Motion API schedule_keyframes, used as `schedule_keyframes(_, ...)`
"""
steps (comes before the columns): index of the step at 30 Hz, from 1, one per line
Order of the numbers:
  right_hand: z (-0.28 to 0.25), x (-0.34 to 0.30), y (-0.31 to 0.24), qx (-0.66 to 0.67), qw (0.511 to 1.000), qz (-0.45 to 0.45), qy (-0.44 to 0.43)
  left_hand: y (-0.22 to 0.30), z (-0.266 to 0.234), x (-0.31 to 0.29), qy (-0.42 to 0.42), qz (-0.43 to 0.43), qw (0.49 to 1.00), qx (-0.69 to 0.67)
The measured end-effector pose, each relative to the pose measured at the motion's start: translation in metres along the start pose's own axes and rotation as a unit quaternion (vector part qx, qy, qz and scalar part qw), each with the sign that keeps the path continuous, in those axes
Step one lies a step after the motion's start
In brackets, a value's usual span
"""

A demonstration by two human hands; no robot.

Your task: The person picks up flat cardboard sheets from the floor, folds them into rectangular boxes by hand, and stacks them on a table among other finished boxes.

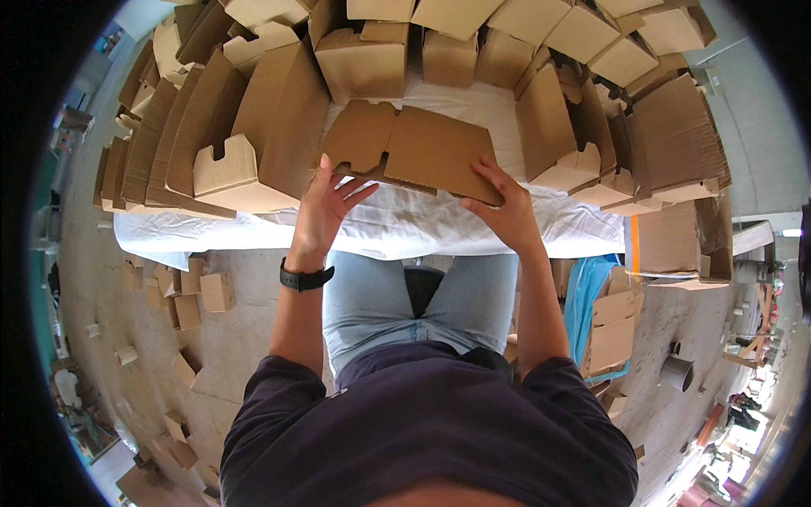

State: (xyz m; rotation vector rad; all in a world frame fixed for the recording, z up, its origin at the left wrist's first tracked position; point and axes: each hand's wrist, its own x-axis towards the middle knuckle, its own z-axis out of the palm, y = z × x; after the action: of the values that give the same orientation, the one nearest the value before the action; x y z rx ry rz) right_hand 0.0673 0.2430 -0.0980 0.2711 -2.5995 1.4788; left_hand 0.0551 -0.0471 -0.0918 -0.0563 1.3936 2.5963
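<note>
A flat, folded brown cardboard box [439, 148] with notches and a slot along its near edge is tilted in front of me, above the white-covered table [397, 224]. My right hand [507, 203] grips its right end, fingers on the upper face and thumb at the near edge. At the left end, my left hand [325, 207] has its fingers spread and its thumb raised beside the cardboard corner. The fingers lie just below the near edge; whether they touch the cardboard is hard to see. A black watch [306, 277] is on my left wrist.
Upright cardboard boxes [283, 127] crowd the left, and more boxes [557, 127] stand on the right. Others [363, 63] are stacked along the back. Small cardboard pieces [217, 291] litter the floor at left. A blue plastic bag [583, 304] hangs beside a carton at right.
</note>
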Motion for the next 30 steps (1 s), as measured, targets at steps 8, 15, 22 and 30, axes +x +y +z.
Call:
schedule_keyframes(8, -0.041, -0.002, -0.025, 0.268, 0.953, 0.115, 0.084, -0.002, 0.008, 0.013, 0.052, 0.211, 0.937, 0.272)
schedule_keyframes(15, -0.05, -0.004, -0.029, 0.295, 0.942, 0.158, 0.036, -0.009, 0.025, 0.025, 0.015, 0.149, 0.98, 0.128)
schedule_keyframes(22, -0.047, -0.001, -0.022, 0.454, 0.876, 0.148, 0.07, -0.004, 0.02, 0.015, 0.014, 0.063, 0.997, 0.032)
schedule_keyframes(30, -0.011, 0.001, -0.015, 0.202, 0.947, 0.058, 0.244, -0.012, 0.027, 0.01, 0.016, 0.124, 0.992, 0.001)
